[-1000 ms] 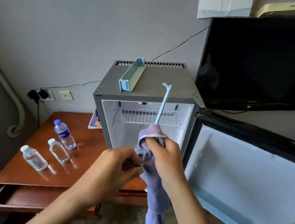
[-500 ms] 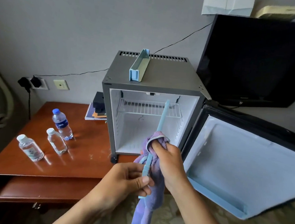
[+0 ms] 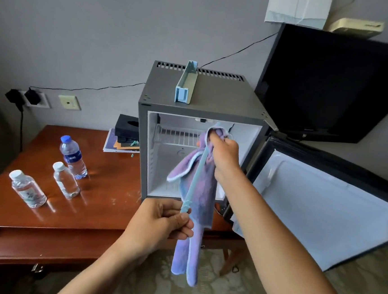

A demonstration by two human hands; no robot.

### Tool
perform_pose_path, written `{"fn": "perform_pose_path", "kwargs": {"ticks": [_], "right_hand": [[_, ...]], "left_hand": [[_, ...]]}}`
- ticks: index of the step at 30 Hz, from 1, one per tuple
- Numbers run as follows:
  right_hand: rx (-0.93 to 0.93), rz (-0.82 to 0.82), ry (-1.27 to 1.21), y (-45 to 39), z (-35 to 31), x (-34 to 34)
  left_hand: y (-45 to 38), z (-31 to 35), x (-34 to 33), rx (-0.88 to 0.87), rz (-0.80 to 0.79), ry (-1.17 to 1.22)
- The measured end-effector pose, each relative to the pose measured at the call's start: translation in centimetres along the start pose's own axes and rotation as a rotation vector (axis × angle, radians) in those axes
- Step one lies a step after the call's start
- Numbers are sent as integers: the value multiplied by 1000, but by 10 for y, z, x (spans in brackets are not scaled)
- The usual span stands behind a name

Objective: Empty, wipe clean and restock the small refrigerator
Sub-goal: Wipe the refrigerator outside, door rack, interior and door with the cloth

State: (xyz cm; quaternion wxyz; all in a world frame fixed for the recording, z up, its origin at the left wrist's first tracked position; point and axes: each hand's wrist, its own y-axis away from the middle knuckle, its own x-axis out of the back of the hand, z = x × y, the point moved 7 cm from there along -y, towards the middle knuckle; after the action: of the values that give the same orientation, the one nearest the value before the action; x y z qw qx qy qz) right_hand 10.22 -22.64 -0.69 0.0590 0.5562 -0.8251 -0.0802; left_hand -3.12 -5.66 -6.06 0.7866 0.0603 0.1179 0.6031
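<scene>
The small grey refrigerator [image 3: 207, 94] stands on the wooden table with its door [image 3: 324, 205] swung open to the right. Inside I see only a wire shelf [image 3: 177, 135]. My left hand [image 3: 158, 223] pinches the lower end of a thin light-blue door rail [image 3: 196, 177], held upright in front of the opening. My right hand [image 3: 224, 152] grips a purple cloth [image 3: 196, 217] wrapped around the rail's upper end; the cloth hangs down past the table edge. A second light-blue door shelf [image 3: 186, 83] lies on the refrigerator's top.
Three water bottles [image 3: 72, 157] [image 3: 64, 180] [image 3: 26, 188] stand on the wooden table [image 3: 41, 213] at left. A black box on stacked books [image 3: 126, 136] sits beside the refrigerator. A black TV [image 3: 334, 84] leans at right. A drawer [image 3: 3, 247] is open below.
My right hand slid the cloth up the rail, from near its lower part to its top end. My left hand kept hold of the bottom end. The view shifted down and right.
</scene>
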Motion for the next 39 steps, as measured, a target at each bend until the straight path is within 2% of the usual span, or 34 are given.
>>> {"fn": "perform_pose_path", "kwargs": {"ticks": [6,10,15,18,23,26,30,32,34,37,38,39], "right_hand": [[2,54,-56,4,22,1],[-95,-102,-2,62,70,-14],[-101,-149,77,95,111,-7],[-72,-112,198,76,106,3],[-40,150,-44,26,64,32],[101,127,-36,10,35,36],[392,129,124,5,11,37],[557,89,353,0,-3,35],[676,14,684,-6,-7,29],[704,-81,1250,-11,-1,19],[697,-117,1371,-14,4,18],[644,-152,1370,-20,10,20]], "left_hand": [[-2,-15,9,30,93,85],[-11,-26,12,48,191,118],[-19,-33,3,85,179,113],[-17,-37,-1,60,146,71],[3,-48,-7,70,62,-24],[11,-48,-8,94,25,-38],[7,-47,-1,134,-6,-68],[10,-45,6,139,-11,-116],[13,-40,18,103,29,-235],[12,-25,42,-54,181,-629],[12,-21,47,-100,233,-744],[12,-18,50,-129,273,-811]]}}
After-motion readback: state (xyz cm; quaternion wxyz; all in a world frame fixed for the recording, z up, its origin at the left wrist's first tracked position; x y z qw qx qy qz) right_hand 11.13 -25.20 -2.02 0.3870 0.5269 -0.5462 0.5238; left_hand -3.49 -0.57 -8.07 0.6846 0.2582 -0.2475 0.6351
